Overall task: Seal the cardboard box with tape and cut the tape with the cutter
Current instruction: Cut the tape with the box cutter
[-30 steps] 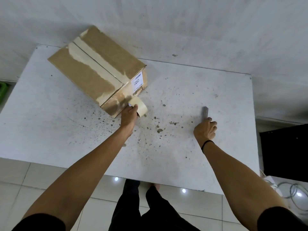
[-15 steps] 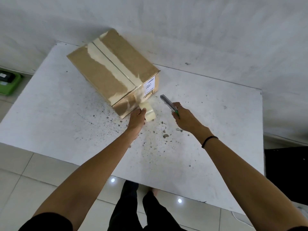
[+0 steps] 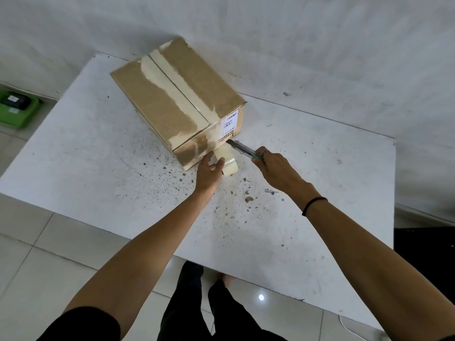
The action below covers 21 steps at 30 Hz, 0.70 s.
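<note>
Tape roll [image 3: 227, 161] gripped by left hand [image 3: 209, 172], cutter [image 3: 242, 149] clenched in right hand [image 3: 275, 168], blade at 1 o'clock of roll; slack tape risks box [image 3: 177, 99] wall being gouged

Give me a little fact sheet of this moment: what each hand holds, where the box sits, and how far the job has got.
left hand: grips the tape roll at the box's near end
right hand: holds the cutter, blade tip at the tape by the box
cardboard box: on the white table, flaps shut, tape along the top seam
label: white, on the near end face
stage: tape laid, not yet cut
</note>
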### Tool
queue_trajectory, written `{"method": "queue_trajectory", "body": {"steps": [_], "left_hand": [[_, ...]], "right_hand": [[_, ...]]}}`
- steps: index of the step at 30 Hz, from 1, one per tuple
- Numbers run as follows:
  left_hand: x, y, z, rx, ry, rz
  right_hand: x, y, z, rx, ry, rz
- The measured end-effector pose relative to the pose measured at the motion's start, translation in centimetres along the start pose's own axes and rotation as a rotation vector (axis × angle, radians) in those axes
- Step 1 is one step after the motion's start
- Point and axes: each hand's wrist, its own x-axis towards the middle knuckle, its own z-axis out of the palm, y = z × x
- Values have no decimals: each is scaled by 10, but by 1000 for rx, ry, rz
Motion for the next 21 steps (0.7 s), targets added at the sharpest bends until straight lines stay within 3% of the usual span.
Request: {"method": "queue_trajectory", "body": {"steps": [11,21], "left_hand": [[9,-3,8,84,89,11],[3,0,11,-172,130,0]], "right_hand": [[1,-13,-15,-305,170,-82],[15,-20,-18,-541,269,-303]]}}
